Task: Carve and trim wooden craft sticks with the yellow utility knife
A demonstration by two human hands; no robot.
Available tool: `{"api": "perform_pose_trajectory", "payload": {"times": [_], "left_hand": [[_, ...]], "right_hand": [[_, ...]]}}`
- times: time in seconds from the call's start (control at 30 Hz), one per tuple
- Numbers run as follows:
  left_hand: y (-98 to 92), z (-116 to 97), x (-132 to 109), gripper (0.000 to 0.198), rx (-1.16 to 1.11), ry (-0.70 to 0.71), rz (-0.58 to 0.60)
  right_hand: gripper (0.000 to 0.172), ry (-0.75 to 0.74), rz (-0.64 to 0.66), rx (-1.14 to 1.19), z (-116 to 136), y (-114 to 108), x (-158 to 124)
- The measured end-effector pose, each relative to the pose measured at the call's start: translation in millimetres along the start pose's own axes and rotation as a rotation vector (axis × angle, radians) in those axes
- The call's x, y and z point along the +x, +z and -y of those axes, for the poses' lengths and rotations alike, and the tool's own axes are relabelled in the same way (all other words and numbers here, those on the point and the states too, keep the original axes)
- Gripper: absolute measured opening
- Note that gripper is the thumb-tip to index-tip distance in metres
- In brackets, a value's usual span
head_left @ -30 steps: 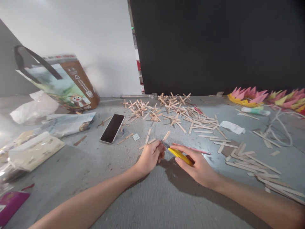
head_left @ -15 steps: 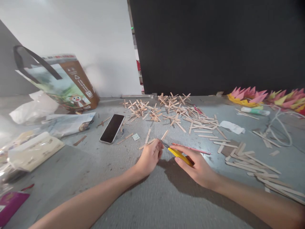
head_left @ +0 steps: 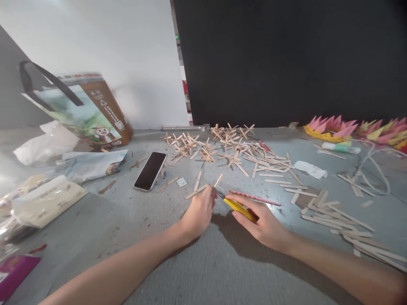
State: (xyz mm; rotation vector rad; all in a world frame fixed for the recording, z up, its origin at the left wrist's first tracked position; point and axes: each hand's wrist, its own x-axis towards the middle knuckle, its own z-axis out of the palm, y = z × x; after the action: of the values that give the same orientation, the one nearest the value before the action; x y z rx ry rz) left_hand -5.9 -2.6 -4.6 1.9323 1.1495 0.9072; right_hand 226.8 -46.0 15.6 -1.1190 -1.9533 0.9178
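Between the fingers of my left hand (head_left: 199, 214) is a wooden craft stick (head_left: 218, 180), its tip pointing up and away from me. My right hand (head_left: 262, 222) is wrapped round a yellow utility knife (head_left: 238, 207). The knife's blade (head_left: 220, 193) reaches to the left fingertips, close by the stick; whether it touches the wood I cannot tell. Just beyond the right fingers lies a red patterned pencil (head_left: 257, 198). Two loose craft sticks (head_left: 197, 181) rest on the grey table beyond the left hand.
A phone (head_left: 150, 171) lies left of centre. Crossed stick pieces (head_left: 206, 150) are heaped at the back, with loose sticks (head_left: 330, 212) spread along the right. At the left stand a paper bag (head_left: 95, 112) and plastic packets (head_left: 47, 201). Pink-yellow paper crowns (head_left: 330, 129) and a glue tube (head_left: 341, 148) sit back right.
The craft stick in my left hand has shifted slightly left and its angle has changed a little. The knife in my right hand has moved only slightly.
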Motion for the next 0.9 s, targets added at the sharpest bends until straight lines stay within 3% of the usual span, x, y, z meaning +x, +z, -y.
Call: {"api": "perform_pose_trajectory", "payload": {"times": [0.17, 0.5, 0.73, 0.9], "left_hand": [[0.9, 3.0, -2.8, 0.017, 0.031, -0.011, 0.047], [3.9, 4.6, -1.3, 0.015, 0.0, 0.04, -0.014], [0.2, -0.9, -5.5, 0.016, 0.127, -0.002, 0.1], [3.2, 5.4, -3.4, 0.013, 0.05, 0.002, 0.083]], "right_hand": [[0.047, -0.004, 0.014, 0.039, -2.2, -0.3, 0.4], [0.047, 0.024, 0.03, 0.052, -1.8, -1.0, 1.7], [0.047, 0.06, 0.082, 0.073, -1.6, -2.2, 1.4], [0.048, 0.065, 0.077, 0.063, -1.0, -1.3, 1.8]]}}
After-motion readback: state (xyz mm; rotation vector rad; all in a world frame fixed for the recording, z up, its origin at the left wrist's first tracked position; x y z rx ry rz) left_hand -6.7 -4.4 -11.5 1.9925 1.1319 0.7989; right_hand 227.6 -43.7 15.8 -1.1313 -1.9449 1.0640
